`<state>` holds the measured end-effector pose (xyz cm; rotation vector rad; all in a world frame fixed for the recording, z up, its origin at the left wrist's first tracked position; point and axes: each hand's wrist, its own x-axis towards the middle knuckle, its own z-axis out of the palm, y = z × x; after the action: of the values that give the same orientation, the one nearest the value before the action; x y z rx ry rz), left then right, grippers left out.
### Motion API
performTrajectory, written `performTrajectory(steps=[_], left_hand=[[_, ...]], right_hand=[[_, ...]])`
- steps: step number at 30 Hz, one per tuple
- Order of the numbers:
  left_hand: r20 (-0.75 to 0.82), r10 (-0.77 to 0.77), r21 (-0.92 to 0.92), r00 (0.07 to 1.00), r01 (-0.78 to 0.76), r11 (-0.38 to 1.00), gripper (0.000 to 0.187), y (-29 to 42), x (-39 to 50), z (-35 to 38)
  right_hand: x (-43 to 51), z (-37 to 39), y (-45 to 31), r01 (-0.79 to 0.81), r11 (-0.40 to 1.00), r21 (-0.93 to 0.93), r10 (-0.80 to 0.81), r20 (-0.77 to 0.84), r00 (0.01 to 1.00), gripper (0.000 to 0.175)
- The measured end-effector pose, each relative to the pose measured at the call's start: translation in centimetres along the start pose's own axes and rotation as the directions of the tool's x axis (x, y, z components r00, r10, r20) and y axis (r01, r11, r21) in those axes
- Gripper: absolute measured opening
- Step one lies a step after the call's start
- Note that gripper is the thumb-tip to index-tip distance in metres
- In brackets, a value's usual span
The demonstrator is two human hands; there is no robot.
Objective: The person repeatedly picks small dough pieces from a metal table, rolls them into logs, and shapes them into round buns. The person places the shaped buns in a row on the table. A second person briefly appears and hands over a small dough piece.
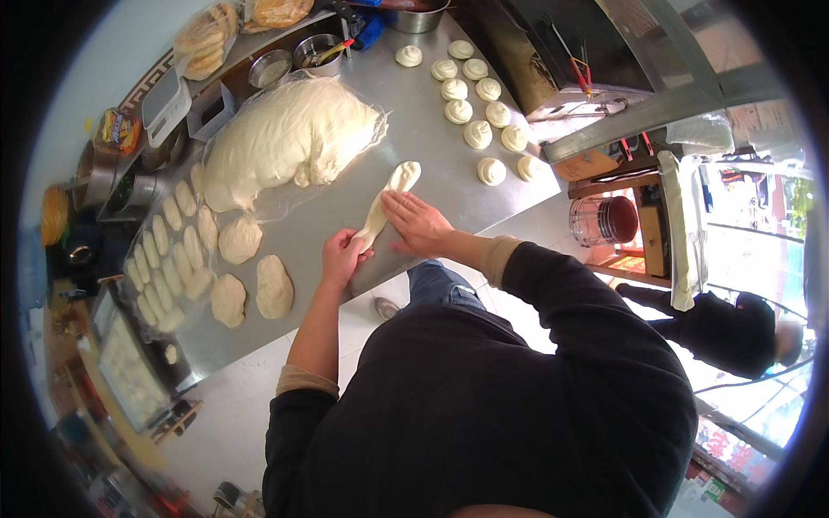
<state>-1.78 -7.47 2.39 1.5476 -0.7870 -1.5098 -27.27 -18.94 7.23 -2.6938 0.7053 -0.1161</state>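
A long strip of dough [375,210] lies slantwise near the front edge of the steel worktop [337,213]. Its near end is pinched between the thumb and fingers of my left hand [344,254]. My right hand [414,222] rests flat against the strip's middle, its fingers extended; the far end, which looks folded or rolled, lies beyond the fingertips. Ahead and to the left is a large mass of dough [278,139] under clear plastic film. Several coiled dough rounds [478,135] stand in rows at the right.
Several small dough rolls [171,275] lie on film at the left, beside flattened dough pieces [274,287]. Metal bowls [318,55] stand at the back, one with a red-tipped brush. An oven-like metal unit [550,58] borders the worktop's right. A person [725,330] is at the far right.
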Motion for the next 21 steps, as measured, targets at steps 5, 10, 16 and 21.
performTrajectory(steps=[5, 10, 16, 21], left_hand=[[-0.033, -0.029, 0.031, 0.999, 0.030, 0.999, 0.018, 0.1, -0.6, 0.8], [-0.021, 0.005, -0.044, 1.000, -0.006, 0.999, 0.019, 0.7, -1.0, 1.3], [-0.113, -0.004, -0.134, 0.994, -0.011, 0.991, 0.015, 1.2, -1.1, 1.9], [-0.126, -0.038, -0.184, 0.991, 0.015, 0.983, 0.015, 0.9, -1.1, 2.0]], right_hand=[[0.4, -2.1, 3.6, -0.077, 0.981, -0.176, 0.055, -0.125, 0.991, 0.088], [13.9, -5.4, 7.5, 0.034, 0.995, -0.095, -0.054, -0.214, 0.975, 0.084], [41.9, -7.4, 9.5, 0.007, 0.933, -0.361, -0.117, -0.283, 0.952, 0.072], [48.3, -8.3, 9.0, -0.257, 0.962, -0.092, 0.263, 0.064, 0.963, 0.039]])
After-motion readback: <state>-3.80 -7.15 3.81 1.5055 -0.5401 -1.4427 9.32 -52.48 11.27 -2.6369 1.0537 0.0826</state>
